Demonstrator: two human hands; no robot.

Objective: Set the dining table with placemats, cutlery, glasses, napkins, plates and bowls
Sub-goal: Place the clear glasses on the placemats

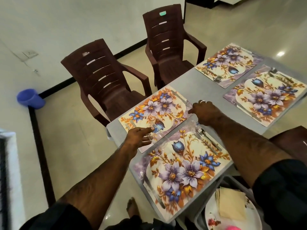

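Right now both arms reach over the near left corner of the grey dining table (204,82), where four floral placemats lie in two pairs. The left hand (139,136) hovers over the near edge of the far-left placemat (155,112), fingers stretched out and relaxed, just beside a clear glass (153,132) that stands there; whether the fingertips touch it cannot be told. The right hand (205,112), a ring on one finger, rests at the right edge of the same placemat with fingers bent downward by a second clear glass (188,104); whether it grips the glass is unclear. The nearest placemat (181,171) carries a fork (205,141) and spoon along its right edge and a knife (152,190) along its left. The two placemats at the table's far end also hold cutlery. Below the near right corner, a white flowered plate (214,218) holds a stack of beige napkins (230,203). Two brown plastic chairs (106,80) stand at the table's left side.
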